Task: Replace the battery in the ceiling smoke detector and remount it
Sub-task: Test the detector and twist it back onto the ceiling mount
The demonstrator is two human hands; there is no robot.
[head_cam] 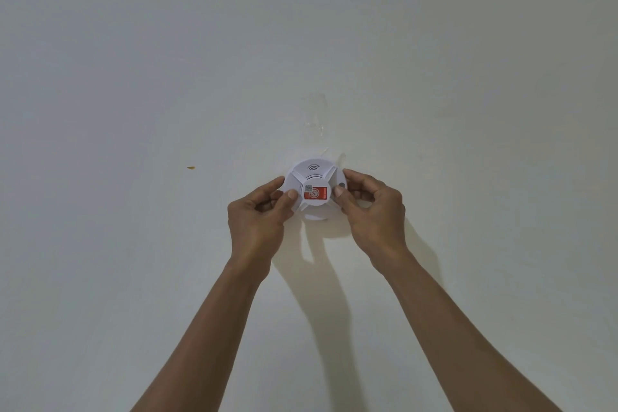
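1 round white smoke detector sits against the pale ceiling, a red sticker at its centre. 2 hands grip its rim: the left hand pinches the left edge, the right hand the right edge. 1 small orange mark lies well apart to the left; bare ceiling surrounds everything.

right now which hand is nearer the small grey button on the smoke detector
Right. The right hand grips the smoke detector on the side with the grey button; the left hand grips the opposite side.
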